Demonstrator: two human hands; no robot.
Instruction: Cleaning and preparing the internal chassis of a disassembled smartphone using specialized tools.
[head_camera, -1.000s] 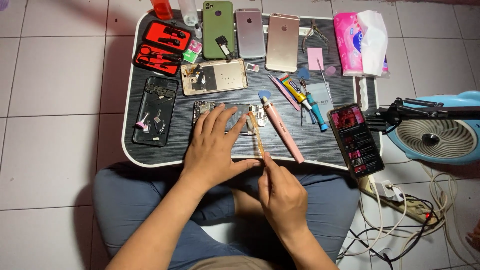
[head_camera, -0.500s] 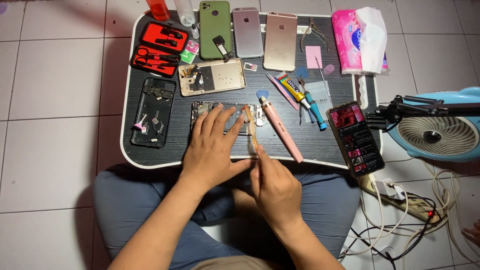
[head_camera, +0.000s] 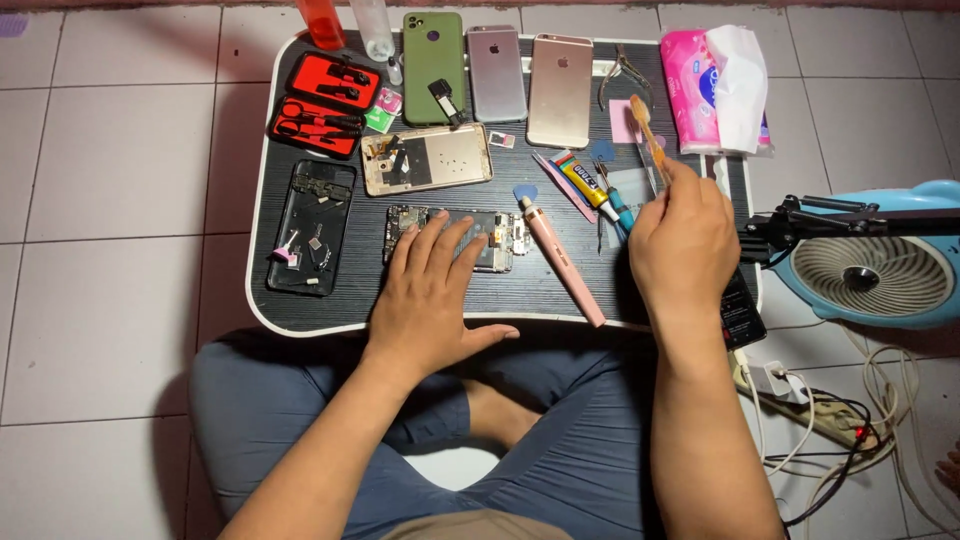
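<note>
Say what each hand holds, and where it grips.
Right hand grips a toothbrush by its handle's lower end. Left hand holds nothing; it lies flat on the opened phone.

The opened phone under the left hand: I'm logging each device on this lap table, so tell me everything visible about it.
The opened phone lies flat near the middle of the black lap table, long side running left to right. Its back is off, showing dark circuit boards, small metal parts and a dark central area, likely the battery. The left hand rests palm down on it, fingers spread, covering much of it. A pink pen-shaped tool lies just right of it.
</note>
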